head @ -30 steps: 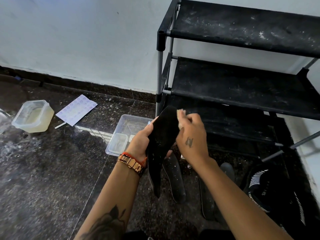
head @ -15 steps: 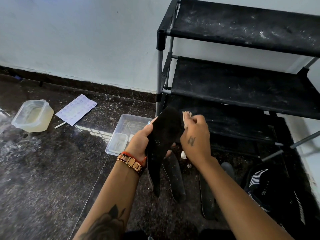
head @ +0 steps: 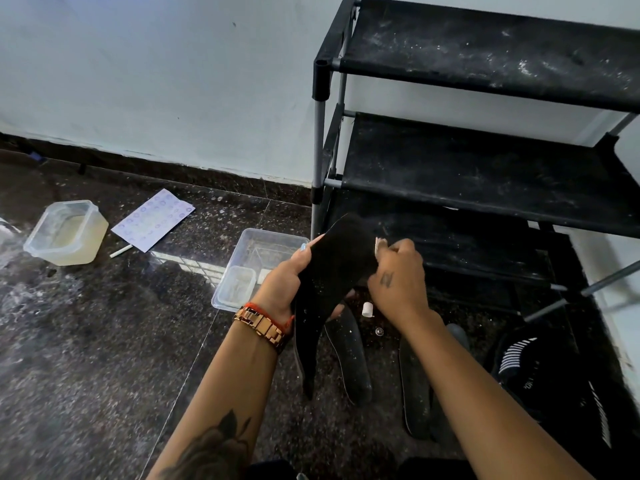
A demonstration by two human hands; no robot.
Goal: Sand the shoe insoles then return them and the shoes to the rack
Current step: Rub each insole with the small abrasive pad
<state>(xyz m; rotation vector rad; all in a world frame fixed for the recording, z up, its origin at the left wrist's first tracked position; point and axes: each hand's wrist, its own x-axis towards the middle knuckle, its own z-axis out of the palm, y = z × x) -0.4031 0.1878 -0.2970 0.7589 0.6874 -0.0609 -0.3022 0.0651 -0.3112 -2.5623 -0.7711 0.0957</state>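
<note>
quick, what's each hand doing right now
Left hand: closed on the black insole, holding it up.
Right hand: fingers pinched on a small piece of sandpaper at the insole's edge.

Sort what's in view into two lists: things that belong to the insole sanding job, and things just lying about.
Job: held insole, sandpaper scrap, two insoles on the floor, black shoe, rack.

Lying about: tub of yellowish liquid, printed sheet, clear tray, white stick.

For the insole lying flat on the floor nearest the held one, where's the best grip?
Probably its far end, near the white cap. The floor insole lies flat and thin, so come from above and pinch across its narrow width, lifting an edge first. Its near end sits beside the held insole.
</note>
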